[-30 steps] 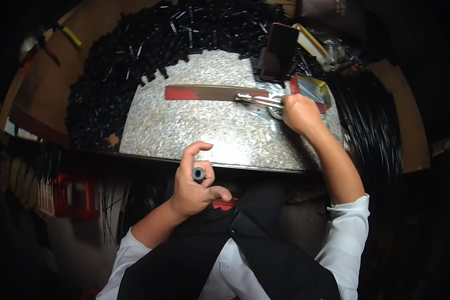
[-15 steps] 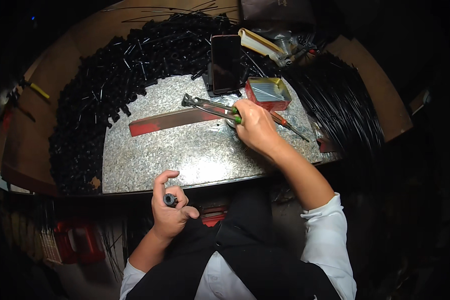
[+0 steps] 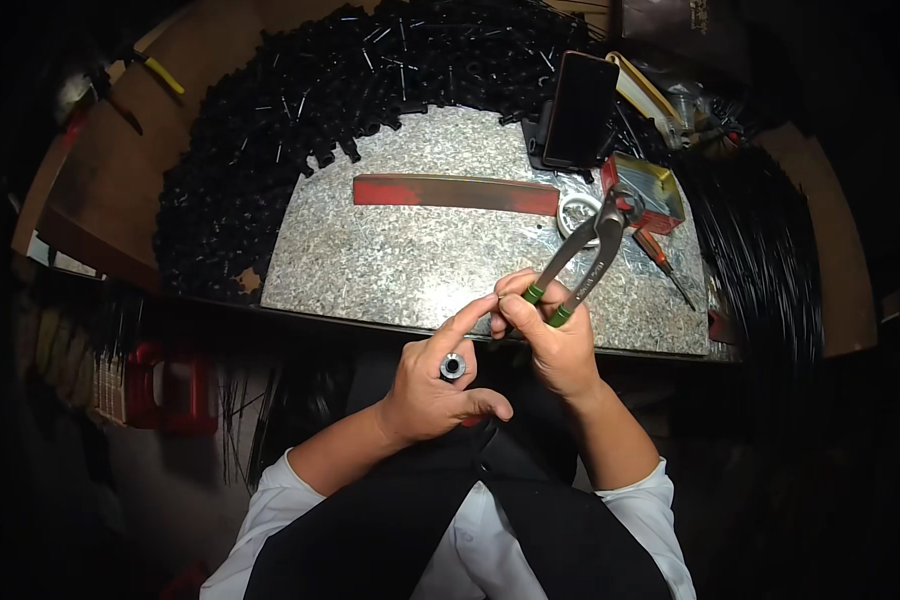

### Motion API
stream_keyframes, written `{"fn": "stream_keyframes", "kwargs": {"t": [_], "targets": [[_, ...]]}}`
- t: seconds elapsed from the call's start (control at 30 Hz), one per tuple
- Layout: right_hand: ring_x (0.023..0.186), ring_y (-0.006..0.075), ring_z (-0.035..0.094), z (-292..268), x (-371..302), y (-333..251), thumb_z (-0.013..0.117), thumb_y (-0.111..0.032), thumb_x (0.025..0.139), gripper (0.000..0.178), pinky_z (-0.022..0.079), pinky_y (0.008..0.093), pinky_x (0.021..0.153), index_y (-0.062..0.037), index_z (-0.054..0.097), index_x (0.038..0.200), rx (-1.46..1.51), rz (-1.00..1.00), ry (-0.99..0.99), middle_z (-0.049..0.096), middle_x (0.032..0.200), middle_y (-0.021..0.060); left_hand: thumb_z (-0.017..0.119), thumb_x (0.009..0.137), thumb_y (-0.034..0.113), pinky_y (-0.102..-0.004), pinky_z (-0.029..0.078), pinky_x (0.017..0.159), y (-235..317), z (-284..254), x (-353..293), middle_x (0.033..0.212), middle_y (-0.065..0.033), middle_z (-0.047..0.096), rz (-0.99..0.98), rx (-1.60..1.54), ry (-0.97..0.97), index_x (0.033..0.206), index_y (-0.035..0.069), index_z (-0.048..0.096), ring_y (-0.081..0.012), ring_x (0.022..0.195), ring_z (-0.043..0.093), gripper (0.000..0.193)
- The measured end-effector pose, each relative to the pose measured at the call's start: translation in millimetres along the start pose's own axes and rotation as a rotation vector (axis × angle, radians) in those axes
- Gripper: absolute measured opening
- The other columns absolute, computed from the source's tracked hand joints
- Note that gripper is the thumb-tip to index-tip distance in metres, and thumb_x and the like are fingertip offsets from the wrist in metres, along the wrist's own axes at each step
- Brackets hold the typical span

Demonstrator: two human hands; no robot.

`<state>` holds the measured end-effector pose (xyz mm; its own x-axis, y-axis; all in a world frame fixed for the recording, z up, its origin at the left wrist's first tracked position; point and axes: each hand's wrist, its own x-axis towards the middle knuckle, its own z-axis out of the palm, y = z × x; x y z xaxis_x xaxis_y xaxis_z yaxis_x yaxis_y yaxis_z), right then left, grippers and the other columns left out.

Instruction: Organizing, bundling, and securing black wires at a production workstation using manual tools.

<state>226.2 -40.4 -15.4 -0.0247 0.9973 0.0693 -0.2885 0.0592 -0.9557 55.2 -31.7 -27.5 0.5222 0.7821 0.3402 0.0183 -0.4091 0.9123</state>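
Note:
My left hand (image 3: 425, 395) is curled round a short black tube (image 3: 453, 366), its hollow round end facing up. The left forefinger reaches out and meets the right fingertips above the table's near edge. In my right hand (image 3: 555, 345) is a pair of end-cutting pincers (image 3: 575, 260) with green-sleeved handles, jaws pointing away from me. Its thumb and forefinger are pinched at the left fingertip; anything between them is too small to make out. Beyond the hands lies a long red and dark bar (image 3: 455, 194). A white ring (image 3: 562, 218) sits at its right end, partly behind the pincers.
A heap of black tubular parts (image 3: 370, 80) rings the far and left sides of the speckled tabletop (image 3: 370, 260). At right are a phone (image 3: 581, 110), a red tin (image 3: 660, 218) of thin rods, an orange-handled screwdriver (image 3: 655, 252) and a bundle of black rods (image 3: 760, 240).
My right hand has drawn the pincers back from the bar toward me, turning their jaws away. My left hand has risen to meet it, still holding the tube. The view has shifted left.

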Motion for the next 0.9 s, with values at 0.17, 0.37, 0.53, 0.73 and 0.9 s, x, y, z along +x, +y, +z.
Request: {"fn": "stream_keyframes", "kwargs": {"t": [0.17,0.37,0.53,0.73,0.9], "targets": [[0.073,0.0113,0.056,2,-1,2,0.060,-0.005,0.088,0.007,0.049,0.0256,0.066,0.0006,0.059,0.092,-0.120,-0.086,0.049,0.057,0.094,0.0089,0.083,0.061,0.042,-0.0203,0.037,0.048,-2,0,-2,0.050,0.0012,0.041,0.024,-0.020,0.018,0.136,0.001,0.040,-0.0049,0.046,0.041,0.096],[0.062,0.0258,0.057,4,5,-1,0.066,0.000,0.077,0.009,0.044,0.0315,0.055,0.0009,0.059,0.083,-0.774,-0.524,0.065,0.056,0.073,0.0116,0.083,0.060,0.043,-0.0205,0.037,0.049,-7,-3,-5,0.050,0.0012,0.042,-0.025,0.008,0.041,0.132,0.001,0.044,-0.0051,0.046,0.041,0.092],[0.073,0.0152,0.055,16,-6,-2,0.061,0.002,0.079,0.007,0.044,0.0278,0.066,-0.0018,0.058,0.084,-0.630,-0.309,-0.025,0.057,0.083,0.0077,0.080,0.061,0.052,-0.0203,0.032,0.047,-14,-5,-5,0.051,0.0030,0.042,-0.051,-0.112,0.107,0.127,0.003,0.038,-0.0047,0.047,0.039,0.093],[0.077,0.0140,0.054,33,-12,1,0.061,0.004,0.078,0.010,0.043,0.0274,0.067,-0.0015,0.062,0.085,-0.394,-0.233,-0.110,0.054,0.087,0.0065,0.076,0.061,0.059,-0.0194,0.037,0.050,-17,-6,-5,0.060,0.0007,0.056,-0.077,-0.198,0.141,0.129,0.003,0.034,-0.0045,0.053,0.046,0.099],[0.077,0.0130,0.052,35,-13,3,0.063,0.004,0.078,0.010,0.043,0.0271,0.068,-0.0018,0.063,0.086,-0.429,-0.239,-0.117,0.052,0.089,0.0060,0.076,0.061,0.059,-0.0209,0.044,0.056,-17,-6,-5,0.069,-0.0034,0.063,0.026,-0.143,0.145,0.130,0.002,0.032,-0.0064,0.061,0.056,0.099]]}}
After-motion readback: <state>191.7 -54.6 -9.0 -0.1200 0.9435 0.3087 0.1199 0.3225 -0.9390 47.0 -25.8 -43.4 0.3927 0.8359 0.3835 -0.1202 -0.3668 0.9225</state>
